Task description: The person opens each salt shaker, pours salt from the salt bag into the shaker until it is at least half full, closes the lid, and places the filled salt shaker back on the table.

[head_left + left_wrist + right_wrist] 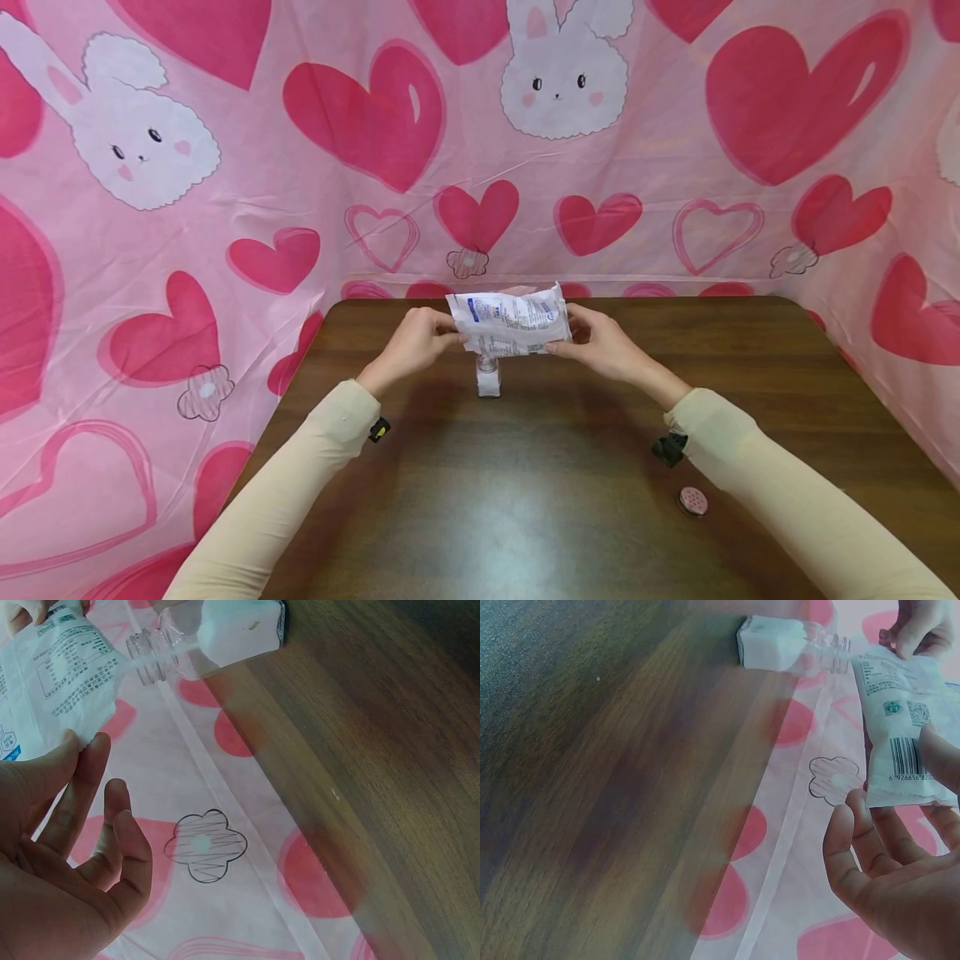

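Note:
Both hands hold a white printed plastic bag (510,321) tilted above a small clear square jar (488,379) that stands on the table. My left hand (420,337) pinches the bag's lower corner near the jar's threaded mouth, thumb against a finger. With thumb on one face and fingers behind, my right hand (603,337) grips the other end. A thin white stream runs from the bag's corner into the jar in the left wrist view, where white grains (240,634) fill much of its body. The jar's neck is uncapped.
A round pink lid with dark holes (692,501) lies on the brown wooden table (420,517), near the right forearm. Pink cloth (390,242) printed with hearts and rabbits hangs behind the table and along its sides.

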Demonstrator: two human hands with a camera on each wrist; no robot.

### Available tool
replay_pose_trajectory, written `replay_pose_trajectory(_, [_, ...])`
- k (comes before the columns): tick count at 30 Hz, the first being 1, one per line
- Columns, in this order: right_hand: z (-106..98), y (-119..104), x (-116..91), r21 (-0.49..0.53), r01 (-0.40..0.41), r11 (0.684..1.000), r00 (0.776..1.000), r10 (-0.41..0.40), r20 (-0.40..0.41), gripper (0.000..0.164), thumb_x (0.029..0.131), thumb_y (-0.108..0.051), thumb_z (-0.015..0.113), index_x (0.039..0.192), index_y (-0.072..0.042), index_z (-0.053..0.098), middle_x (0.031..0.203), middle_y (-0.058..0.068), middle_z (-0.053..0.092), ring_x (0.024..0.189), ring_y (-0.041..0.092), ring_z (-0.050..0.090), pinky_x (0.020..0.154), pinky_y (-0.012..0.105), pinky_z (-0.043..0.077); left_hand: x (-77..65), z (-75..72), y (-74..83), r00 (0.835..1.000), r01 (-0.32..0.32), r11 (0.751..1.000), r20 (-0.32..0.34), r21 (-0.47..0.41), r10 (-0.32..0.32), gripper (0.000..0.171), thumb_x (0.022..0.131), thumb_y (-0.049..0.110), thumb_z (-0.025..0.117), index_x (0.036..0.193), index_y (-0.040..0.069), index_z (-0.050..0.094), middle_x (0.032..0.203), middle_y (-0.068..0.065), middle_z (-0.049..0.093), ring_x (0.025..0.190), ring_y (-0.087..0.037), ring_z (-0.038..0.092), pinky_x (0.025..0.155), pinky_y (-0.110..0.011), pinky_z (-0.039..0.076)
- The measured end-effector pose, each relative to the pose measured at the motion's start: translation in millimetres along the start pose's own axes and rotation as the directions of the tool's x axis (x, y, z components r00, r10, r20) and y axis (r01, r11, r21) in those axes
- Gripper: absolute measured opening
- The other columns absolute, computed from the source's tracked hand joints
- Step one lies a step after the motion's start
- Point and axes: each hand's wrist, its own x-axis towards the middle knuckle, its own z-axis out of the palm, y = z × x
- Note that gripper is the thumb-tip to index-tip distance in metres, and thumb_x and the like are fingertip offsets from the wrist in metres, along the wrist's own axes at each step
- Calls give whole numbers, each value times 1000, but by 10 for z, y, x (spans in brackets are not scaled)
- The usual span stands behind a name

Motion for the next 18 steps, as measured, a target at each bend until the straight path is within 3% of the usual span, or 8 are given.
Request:
replay_pose_trajectory(11, [5, 9, 1, 6, 2, 1000, 1000, -2, -1, 55, 91, -18, 86, 140, -8, 62, 111, 9, 72, 95, 33, 64, 79, 41, 53, -3, 1, 1, 1000, -4, 1000, -5, -1, 4, 6, 93, 7, 82, 96, 3, 84, 83, -4, 76, 68, -23, 58, 59, -30, 44])
replay_pose_trajectory(18, [0, 11, -4, 5, 2, 1000, 1000, -2, -1, 57, 91, -18, 86, 141, -7, 61, 112, 10, 72, 95, 33, 64, 78, 40, 53, -1, 7, -2, 1000, -2, 1000, -8, 4, 2, 5, 93, 8, 82, 95, 4, 84, 80, -3, 75, 65, -19, 55, 58, -30, 42])
